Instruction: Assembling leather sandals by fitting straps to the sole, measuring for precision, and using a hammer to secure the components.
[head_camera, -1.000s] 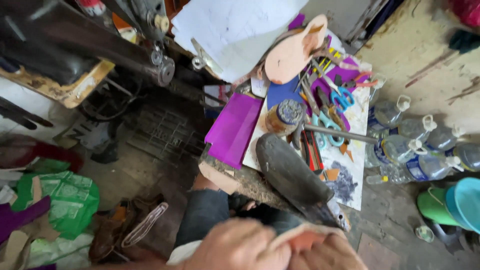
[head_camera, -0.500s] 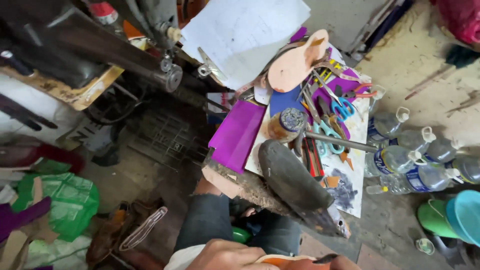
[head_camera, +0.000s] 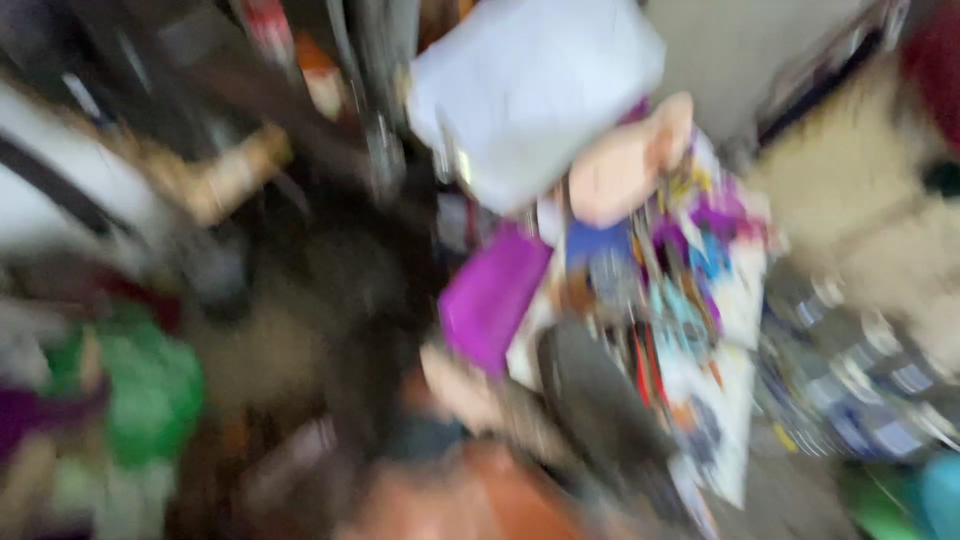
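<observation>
The whole view is smeared by motion. At the bottom edge lies an orange-brown blur (head_camera: 465, 500); I cannot tell whether it is my hands, something held in them, or both. Just above it stands a dark, rounded metal form (head_camera: 600, 400) on the edge of a cluttered work board (head_camera: 735, 300). A purple sheet (head_camera: 495, 295) lies left of that form. Further up, a tan sole-shaped piece (head_camera: 630, 165) rests against a large white sheet (head_camera: 530, 90). Small coloured tools and scraps (head_camera: 690, 270) cover the board.
Clear plastic bottles (head_camera: 860, 370) lie on the ground at the right, with a teal and green container (head_camera: 925, 495) in the bottom right corner. A green bag (head_camera: 150, 390) sits at the left. Dark machinery (head_camera: 300, 120) fills the upper left.
The camera has swung, blurring the view. The hands and the tan piece they held have slipped down towards the bottom edge and are no longer distinct.
</observation>
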